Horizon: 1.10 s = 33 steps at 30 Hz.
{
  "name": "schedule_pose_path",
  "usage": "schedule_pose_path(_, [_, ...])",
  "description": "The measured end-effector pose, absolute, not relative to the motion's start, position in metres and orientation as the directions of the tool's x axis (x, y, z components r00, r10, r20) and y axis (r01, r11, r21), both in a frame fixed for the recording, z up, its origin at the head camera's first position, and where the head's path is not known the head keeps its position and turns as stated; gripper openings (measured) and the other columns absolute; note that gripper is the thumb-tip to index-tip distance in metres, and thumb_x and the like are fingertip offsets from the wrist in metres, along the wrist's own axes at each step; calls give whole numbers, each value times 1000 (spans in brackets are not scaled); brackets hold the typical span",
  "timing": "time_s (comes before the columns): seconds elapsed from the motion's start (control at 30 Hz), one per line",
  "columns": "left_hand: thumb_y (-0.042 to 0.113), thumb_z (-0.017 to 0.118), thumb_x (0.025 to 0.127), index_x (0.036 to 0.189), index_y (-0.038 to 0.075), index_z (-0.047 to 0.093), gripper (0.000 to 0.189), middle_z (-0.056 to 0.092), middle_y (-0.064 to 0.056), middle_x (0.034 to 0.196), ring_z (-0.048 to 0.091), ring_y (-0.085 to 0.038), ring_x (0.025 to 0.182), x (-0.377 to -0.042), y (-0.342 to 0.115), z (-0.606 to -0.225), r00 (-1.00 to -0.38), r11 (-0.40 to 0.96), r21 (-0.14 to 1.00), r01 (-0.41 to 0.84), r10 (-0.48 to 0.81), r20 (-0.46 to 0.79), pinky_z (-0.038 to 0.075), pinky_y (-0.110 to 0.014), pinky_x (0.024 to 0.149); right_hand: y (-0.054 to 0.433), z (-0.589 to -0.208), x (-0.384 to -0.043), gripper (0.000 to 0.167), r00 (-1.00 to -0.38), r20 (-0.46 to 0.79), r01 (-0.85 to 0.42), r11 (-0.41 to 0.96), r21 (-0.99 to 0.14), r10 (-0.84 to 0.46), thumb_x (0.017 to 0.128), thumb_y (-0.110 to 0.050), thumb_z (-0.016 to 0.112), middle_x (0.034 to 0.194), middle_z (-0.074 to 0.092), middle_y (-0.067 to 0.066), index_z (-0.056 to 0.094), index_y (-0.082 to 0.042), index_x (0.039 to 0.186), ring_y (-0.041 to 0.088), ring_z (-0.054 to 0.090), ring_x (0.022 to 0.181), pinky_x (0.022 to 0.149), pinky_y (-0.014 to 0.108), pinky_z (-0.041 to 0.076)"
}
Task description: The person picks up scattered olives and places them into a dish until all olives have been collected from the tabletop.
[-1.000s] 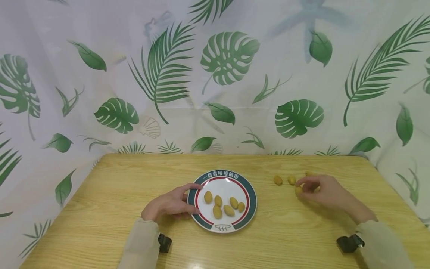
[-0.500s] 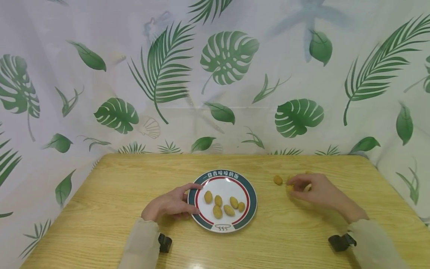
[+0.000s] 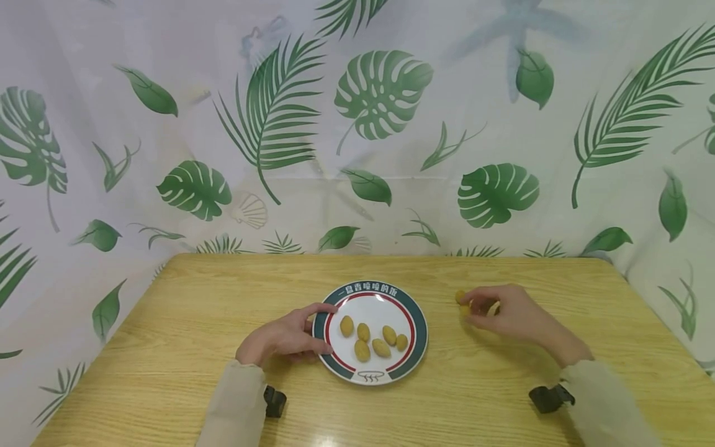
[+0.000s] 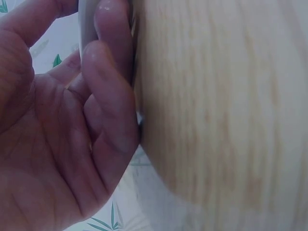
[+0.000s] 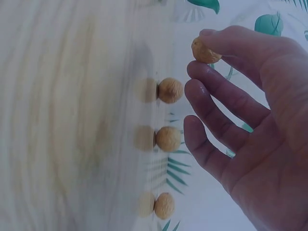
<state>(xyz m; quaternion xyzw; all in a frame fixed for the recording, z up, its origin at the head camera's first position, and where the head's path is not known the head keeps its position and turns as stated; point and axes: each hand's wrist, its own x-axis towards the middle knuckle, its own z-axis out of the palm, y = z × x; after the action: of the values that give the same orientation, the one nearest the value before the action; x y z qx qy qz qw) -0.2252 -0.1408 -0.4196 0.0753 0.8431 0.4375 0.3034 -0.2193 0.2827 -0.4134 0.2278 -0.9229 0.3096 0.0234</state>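
A white plate (image 3: 365, 308) with a dark green rim and red ring bears several small yellow-brown oval fruits (image 3: 381, 347). My left hand (image 3: 287, 336) grips its left edge, thumb on the rim. In the left wrist view, curled fingers (image 4: 113, 91) lie under the plate's edge (image 4: 87, 29). Right of the plate, my right hand (image 3: 505, 313) pinches one wrinkled fruit (image 5: 207, 50) between thumb and index finger, the other fingers loosely bent. Another fruit (image 3: 460, 297) lies just beyond its fingertips. Three loose fruits (image 5: 168, 139) show in the right wrist view; the hand hides some from the head view.
The wooden table (image 3: 223, 397) ends at a leaf-printed cloth (image 3: 391, 205) hanging behind it. Wood shows between the plate and my right hand. Black wrist cameras (image 3: 275, 402) sit at both sleeves.
My right hand has moved left toward the plate with the pinched fruit, passing in front of the loose ones. The left hand and plate have stayed in place.
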Motion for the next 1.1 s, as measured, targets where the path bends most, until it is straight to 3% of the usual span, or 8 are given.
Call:
schedule_pose_path(0.23, [20,80,88,147,30,47,69,68,-4,96,60,-18,72,-224,-141,-419,-808,607,782,-140,387,-445,45,-28,60,273,-414,-221,22,-874,217,-478,688,-546,-436,85,-15,83,84,69,-10,77,-15,106,-3,59,76,63,22,51])
schedule_pose_path(1.1, [18,80,88,148,29,47,70,66,-6,95,59,-18,69,-224,-140,-418,-809,597,788,-152,383,-446,44,-26,58,239,-405,-226,24,-872,138,-461,694,-553,-469,88,-21,81,87,69,-8,75,-18,110,4,59,80,69,22,52])
